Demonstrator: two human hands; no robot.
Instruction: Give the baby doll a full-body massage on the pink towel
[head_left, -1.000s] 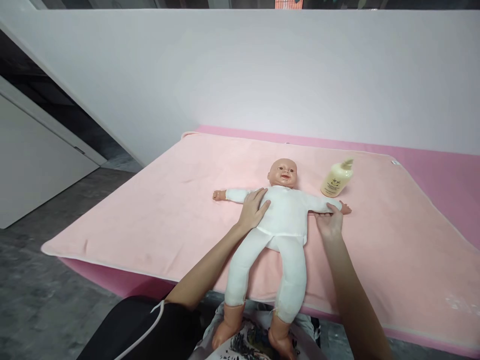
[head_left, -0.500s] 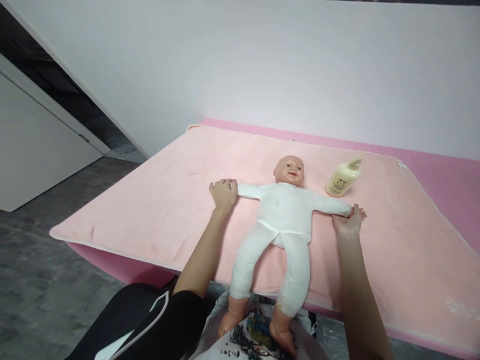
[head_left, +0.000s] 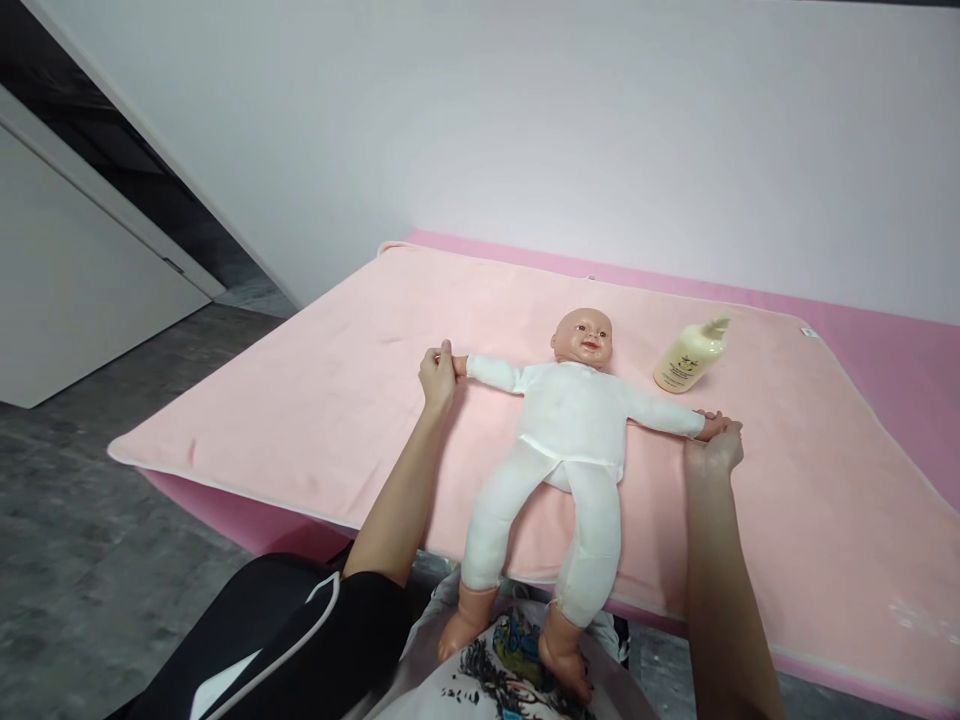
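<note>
A baby doll (head_left: pixel 571 415) in a white cloth body lies on its back, arms stretched out to both sides. Its legs reach over the table's near edge against my shirt. My left hand (head_left: pixel 438 376) is closed around the doll's hand on the left, with the thumb on top. On the other side, my right hand (head_left: pixel 716 446) grips the doll's other hand, part of which shows above my fingers. Near that arm a pale yellow pump bottle (head_left: pixel 686 357) stands on the pink blanket (head_left: pixel 300 400).
Under the blanket is a pink table (head_left: pixel 885 390), its far side against a white wall (head_left: pixel 600 130). Grey floor (head_left: pixel 67 500) shows at the left, along with a white door panel (head_left: pixel 90 270). A white cord (head_left: pixel 300 630) hangs by my black sleeve.
Both my hands have slid outward from the doll's wrists onto its hands. The left wrist of the picture is now uncovered. The bottle has stayed in place.
</note>
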